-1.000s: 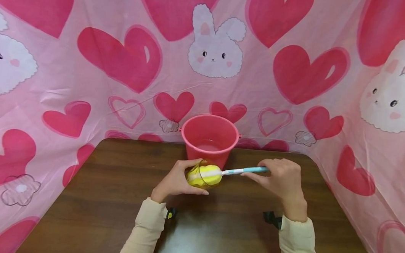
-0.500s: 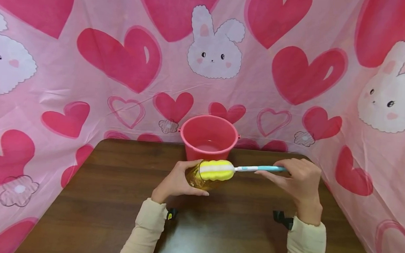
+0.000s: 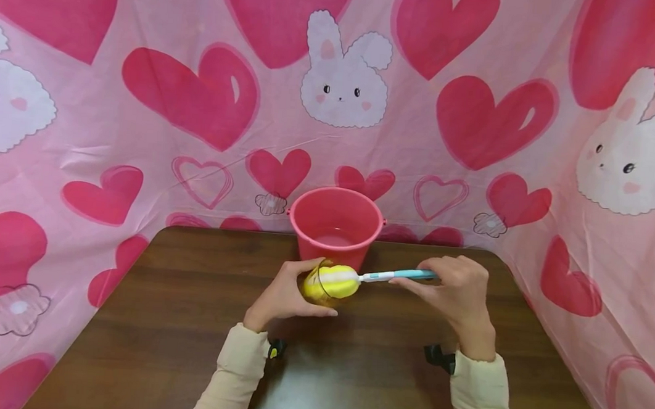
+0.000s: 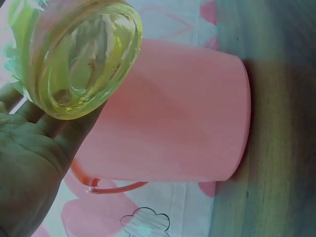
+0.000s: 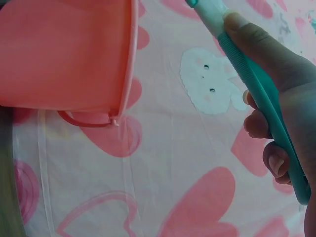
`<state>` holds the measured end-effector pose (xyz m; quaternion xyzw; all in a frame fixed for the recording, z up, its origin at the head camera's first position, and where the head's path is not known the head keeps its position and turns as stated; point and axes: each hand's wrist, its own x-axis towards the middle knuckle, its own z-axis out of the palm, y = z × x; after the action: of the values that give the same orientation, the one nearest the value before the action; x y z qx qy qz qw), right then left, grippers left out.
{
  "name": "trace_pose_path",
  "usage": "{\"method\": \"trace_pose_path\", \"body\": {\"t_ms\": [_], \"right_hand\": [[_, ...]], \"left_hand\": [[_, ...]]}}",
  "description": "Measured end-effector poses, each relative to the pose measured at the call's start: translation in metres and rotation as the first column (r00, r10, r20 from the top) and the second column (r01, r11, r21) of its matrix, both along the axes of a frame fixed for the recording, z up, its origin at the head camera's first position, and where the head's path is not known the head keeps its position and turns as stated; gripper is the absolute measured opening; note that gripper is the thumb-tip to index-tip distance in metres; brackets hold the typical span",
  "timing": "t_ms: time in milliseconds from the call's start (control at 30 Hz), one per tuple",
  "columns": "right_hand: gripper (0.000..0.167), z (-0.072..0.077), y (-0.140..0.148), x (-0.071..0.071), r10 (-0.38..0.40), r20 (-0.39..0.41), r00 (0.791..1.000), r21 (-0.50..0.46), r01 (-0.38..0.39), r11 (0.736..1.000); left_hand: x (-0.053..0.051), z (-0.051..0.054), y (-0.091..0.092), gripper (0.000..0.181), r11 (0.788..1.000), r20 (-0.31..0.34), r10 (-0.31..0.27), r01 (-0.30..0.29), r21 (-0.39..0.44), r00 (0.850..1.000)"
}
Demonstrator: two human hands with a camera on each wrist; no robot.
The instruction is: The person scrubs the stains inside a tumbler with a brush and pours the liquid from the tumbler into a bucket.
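Observation:
In the head view my left hand (image 3: 282, 295) grips an amber glass cup (image 3: 317, 298), tipped on its side with its mouth toward the right. The cup's thick base (image 4: 86, 64) faces the left wrist camera. A yellow-and-white sponge brush (image 3: 341, 282) sits partly inside the cup, its front end seen through the glass. My right hand (image 3: 458, 301) holds the brush by its teal and white handle (image 5: 269, 111), thumb along one side and fingers curled round the other. Both hands are above the table, in front of the pink bucket (image 3: 333, 254).
The bucket stands near the back edge of the dark wooden table (image 3: 187, 333), with what looks like some water inside. Its handle (image 4: 118, 188) hangs down at the side. A pink cloth (image 3: 243, 120) with hearts and rabbits hangs behind and at both sides.
Half a second ago the brush was drawn rightward, mostly out of the cup. Now my right hand has moved left and the sponge is deeper inside again. The left hand stays about where it was.

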<state>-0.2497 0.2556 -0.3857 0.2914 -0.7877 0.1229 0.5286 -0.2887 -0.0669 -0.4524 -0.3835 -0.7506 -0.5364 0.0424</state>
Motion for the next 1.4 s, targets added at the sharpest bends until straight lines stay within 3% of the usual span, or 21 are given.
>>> {"method": "trace_pose_path", "body": {"t_ms": [167,300,500,700,867,1067,1400], "right_hand": [[0.071,0.001,0.000,0.000,-0.009,0.010,1.000,0.045,0.009,0.999],[0.071,0.006,0.013,0.005,0.006,-0.017,1.000,0.017,-0.006,1.000],[0.067,0.014,0.035,0.013,0.112,-0.050,0.992,-0.111,-0.117,0.987],[0.061,0.008,0.030,0.007,0.182,0.021,0.983,-0.085,-0.180,0.980],[0.063,0.001,0.018,0.005,0.148,0.056,0.987,-0.061,-0.144,0.988],[0.067,-0.002,0.006,0.004,0.084,0.080,0.993,0.046,-0.088,0.995],[0.070,0.010,0.032,0.015,0.055,-0.015,0.998,-0.028,-0.055,0.998]], "left_hand": [[0.000,-0.002,0.002,0.075,1.000,-0.005,-0.003,0.003,-0.013,1.000],[0.000,-0.003,0.004,0.077,1.000,0.007,-0.014,0.014,-0.011,1.000],[0.000,-0.002,0.006,0.078,1.000,-0.016,0.005,-0.005,-0.014,1.000],[0.005,0.000,0.006,0.078,0.999,0.040,-0.042,0.042,0.000,0.998],[0.010,0.001,0.006,0.076,0.999,0.067,-0.019,0.021,-0.029,0.998],[0.014,-0.002,0.010,0.075,0.996,0.070,0.012,-0.006,-0.089,0.997],[0.017,-0.004,0.017,0.079,0.999,0.057,-0.048,0.049,-0.007,0.997]]}}
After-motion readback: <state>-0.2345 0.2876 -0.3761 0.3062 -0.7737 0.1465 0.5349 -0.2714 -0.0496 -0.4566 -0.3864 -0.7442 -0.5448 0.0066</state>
